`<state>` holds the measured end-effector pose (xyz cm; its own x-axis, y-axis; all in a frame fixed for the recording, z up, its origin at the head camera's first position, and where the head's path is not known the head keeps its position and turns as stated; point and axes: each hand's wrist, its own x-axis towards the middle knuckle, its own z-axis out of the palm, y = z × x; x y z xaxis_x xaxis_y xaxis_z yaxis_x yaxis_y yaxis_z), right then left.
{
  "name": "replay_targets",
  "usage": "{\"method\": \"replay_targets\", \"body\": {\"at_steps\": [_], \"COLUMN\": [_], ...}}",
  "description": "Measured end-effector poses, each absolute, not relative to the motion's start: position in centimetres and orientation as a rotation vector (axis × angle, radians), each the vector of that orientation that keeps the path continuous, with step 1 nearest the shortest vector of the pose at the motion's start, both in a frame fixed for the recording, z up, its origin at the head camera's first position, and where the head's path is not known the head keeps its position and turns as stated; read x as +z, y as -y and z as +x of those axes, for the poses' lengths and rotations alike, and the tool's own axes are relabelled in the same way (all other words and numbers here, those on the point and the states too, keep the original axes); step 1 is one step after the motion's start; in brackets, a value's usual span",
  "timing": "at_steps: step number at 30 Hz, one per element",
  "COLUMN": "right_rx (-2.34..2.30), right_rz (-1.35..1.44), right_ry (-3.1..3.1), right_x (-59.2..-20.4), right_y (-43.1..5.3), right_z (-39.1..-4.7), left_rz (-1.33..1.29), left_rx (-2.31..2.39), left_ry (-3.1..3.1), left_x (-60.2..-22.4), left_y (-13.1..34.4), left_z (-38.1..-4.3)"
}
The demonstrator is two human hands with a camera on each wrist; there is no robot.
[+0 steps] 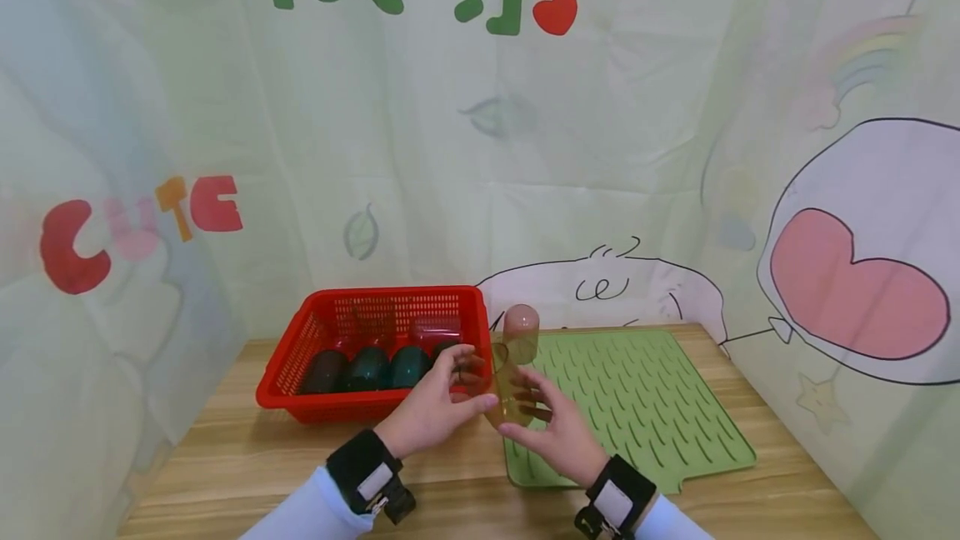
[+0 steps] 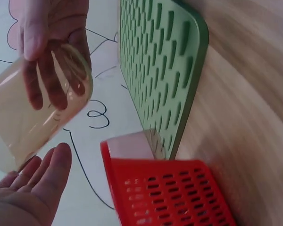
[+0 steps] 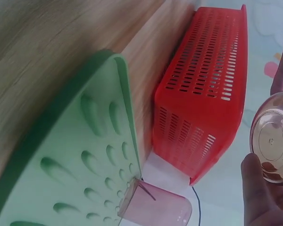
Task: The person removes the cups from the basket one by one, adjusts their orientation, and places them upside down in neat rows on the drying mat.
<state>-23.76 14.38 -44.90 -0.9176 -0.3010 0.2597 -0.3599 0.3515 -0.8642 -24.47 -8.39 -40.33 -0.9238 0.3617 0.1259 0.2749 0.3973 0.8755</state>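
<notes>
A clear amber cup (image 1: 507, 397) is held up in front of me, between the basket and the green mat. Fingers of my right hand (image 1: 558, 436) curve around it and show through its wall in the left wrist view. Its round base (image 3: 272, 139) faces the right wrist camera. My left hand (image 1: 435, 408) is on the other side of the cup, fingers loosely bent. In the left wrist view, the left fingertips (image 2: 61, 153) are right at the cup's rim end. A clear pink cup (image 1: 521, 330) stands upside down on the green drying mat (image 1: 637, 390).
A red perforated basket (image 1: 296, 365) stands on the left of the wooden table (image 1: 247, 465). Several dark green cups (image 1: 369, 369) and a pink cup (image 1: 437, 330) lie inside it. A printed cloth (image 1: 420, 148) hangs behind the table and along its sides.
</notes>
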Motion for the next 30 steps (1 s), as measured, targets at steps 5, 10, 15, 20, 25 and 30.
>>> {"method": "replay_targets", "body": {"at_steps": [5, 10, 15, 20, 25, 30], "right_rx": [1.608, 1.562, 1.522, 1.489, 1.481, 1.439], "right_rz": [0.626, 0.636, 0.662, 0.673, 0.673, 0.629], "right_ry": [2.569, 2.597, 2.617, 2.635, 2.635, 2.662], "right_x": [-44.9, -45.0, -45.2, -45.2, -45.1, -45.1], "right_y": [-14.9, -15.2, -15.3, -15.4, -15.4, -15.4], "right_z": [-23.7, -23.7, -23.6, -23.5, -23.3, -23.2], "left_rz": [0.706, 1.167, 1.584, 1.697, 1.689, 1.704], "left_rx": [1.227, 0.514, -0.145, -0.516, -0.599, -0.61], "left_ry": [-2.806, -3.141, -3.235, -3.198, -3.161, -3.164], "left_x": [-39.5, -38.6, -38.1, -38.1, -38.2, -38.5], "left_y": [8.5, 8.2, 7.8, 7.6, 7.5, 7.6], "left_z": [-24.4, -24.3, -24.1, -24.0, -24.0, -24.1]}}
